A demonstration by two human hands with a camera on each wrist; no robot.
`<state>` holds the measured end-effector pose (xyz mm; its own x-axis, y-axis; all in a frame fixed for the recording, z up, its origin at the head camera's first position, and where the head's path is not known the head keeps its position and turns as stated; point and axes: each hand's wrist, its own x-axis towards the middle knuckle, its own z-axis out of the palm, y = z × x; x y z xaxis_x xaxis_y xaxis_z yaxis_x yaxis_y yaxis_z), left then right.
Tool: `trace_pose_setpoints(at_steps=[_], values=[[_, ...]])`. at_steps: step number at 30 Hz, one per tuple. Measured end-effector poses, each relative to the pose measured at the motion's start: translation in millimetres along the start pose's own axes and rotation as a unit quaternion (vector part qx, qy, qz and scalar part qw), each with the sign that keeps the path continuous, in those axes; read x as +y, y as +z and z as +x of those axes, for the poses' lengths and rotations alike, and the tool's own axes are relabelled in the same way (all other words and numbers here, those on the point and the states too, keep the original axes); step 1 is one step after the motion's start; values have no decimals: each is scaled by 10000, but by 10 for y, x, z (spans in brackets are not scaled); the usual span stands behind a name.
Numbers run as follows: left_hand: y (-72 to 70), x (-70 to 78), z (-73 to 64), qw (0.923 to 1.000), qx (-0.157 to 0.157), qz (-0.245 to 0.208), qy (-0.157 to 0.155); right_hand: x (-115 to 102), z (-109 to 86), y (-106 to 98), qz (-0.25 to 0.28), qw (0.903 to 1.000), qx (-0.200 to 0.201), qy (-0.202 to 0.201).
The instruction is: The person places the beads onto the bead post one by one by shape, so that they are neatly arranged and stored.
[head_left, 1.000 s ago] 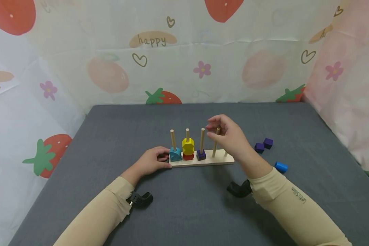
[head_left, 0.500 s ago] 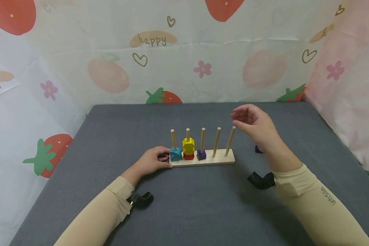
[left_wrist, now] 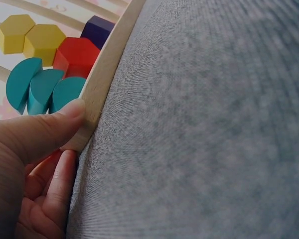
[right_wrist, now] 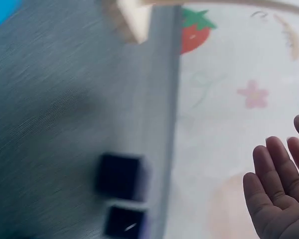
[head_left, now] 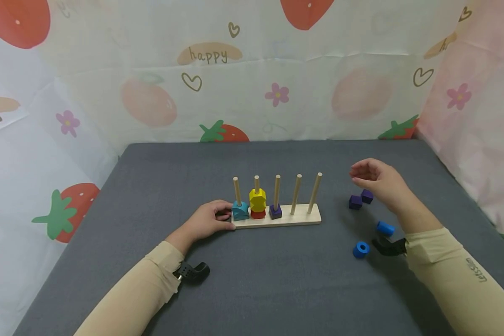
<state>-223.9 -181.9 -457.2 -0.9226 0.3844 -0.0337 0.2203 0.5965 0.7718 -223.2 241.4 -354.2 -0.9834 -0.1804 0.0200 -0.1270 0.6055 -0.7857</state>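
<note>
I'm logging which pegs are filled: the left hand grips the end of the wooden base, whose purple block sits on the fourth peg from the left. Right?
Not quite: that purple block sits on the third peg from the left, as the head view shows. The left hand does grip the wooden base's end.

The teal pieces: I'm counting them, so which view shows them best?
The left wrist view: it is close, and three teal pieces show as separate shapes. The head view shows them small and bunched low on the leftmost peg; the right wrist view shows none.
</note>
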Motion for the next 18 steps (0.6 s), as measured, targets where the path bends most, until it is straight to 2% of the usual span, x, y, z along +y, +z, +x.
trace_pose_setpoints(at_steps=[5,11,18], values=[[-1,-2,-5,10000,-6,-18,-28,223,-2,-4,-88,9993,-259,259],[0,-4,-1,10000,-3,-72,-29,393,6,-4,-134,9976,-538,421],[0,0,0,10000,-18,-80,-8,474,12,20,-459,9950,-856,250]])
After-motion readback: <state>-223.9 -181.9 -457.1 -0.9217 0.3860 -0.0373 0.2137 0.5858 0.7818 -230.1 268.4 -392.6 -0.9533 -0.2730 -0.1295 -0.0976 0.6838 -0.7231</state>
